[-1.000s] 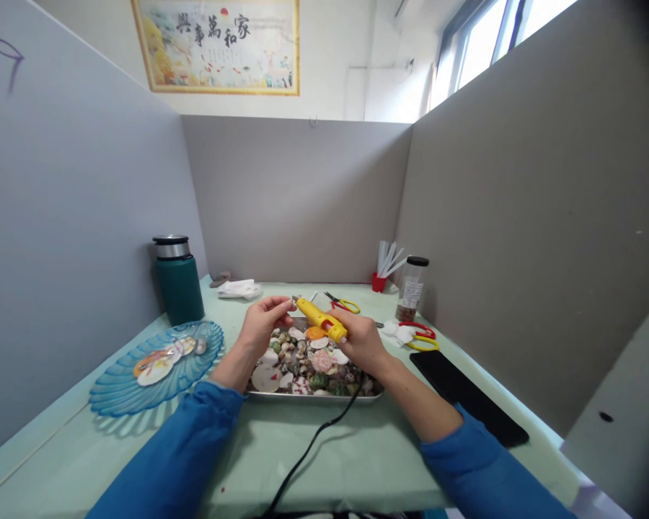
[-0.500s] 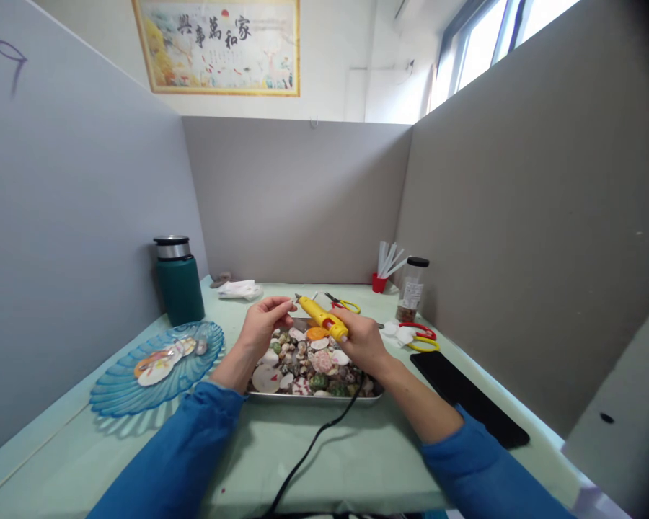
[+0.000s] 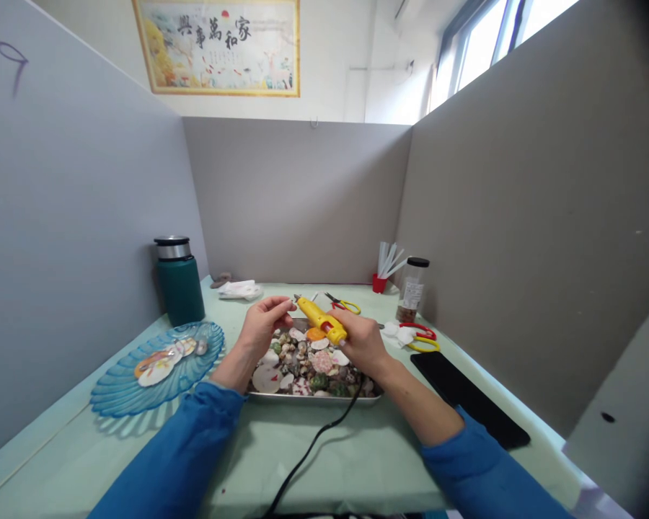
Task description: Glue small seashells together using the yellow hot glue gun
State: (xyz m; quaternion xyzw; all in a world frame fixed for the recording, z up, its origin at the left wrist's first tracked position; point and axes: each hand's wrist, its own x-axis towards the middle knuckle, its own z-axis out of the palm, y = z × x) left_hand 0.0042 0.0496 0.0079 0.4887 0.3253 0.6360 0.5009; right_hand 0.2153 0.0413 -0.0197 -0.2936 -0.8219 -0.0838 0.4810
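Note:
My right hand [image 3: 363, 342] is wrapped round a yellow glue gun [image 3: 320, 319], its nozzle pointing up and to the left. My left hand [image 3: 264, 326] is closed in a pinch close to that nozzle; whatever sits between its fingertips is too small to make out. Beneath both hands lies a metal tray [image 3: 314, 398] full of assorted seashells, among them a pink one [image 3: 322, 362] and a flat round white one [image 3: 266, 378]. A black cord [image 3: 318, 437] runs from the glue gun over the tray's front rim to the near table edge.
At left, a blue scalloped glass plate [image 3: 120, 393] bears several shells, with a green bottle [image 3: 179, 292] behind it. On the right are scissors [image 3: 425, 336], a black phone-like slab [image 3: 468, 398], a lidded jar [image 3: 412, 290] and a red cup [image 3: 379, 284] of glue sticks. Grey partitions surround the table.
The glue gun has tilted very slightly, its nozzle staying beside my left fingertips. Otherwise both hands hold nearly the same position.

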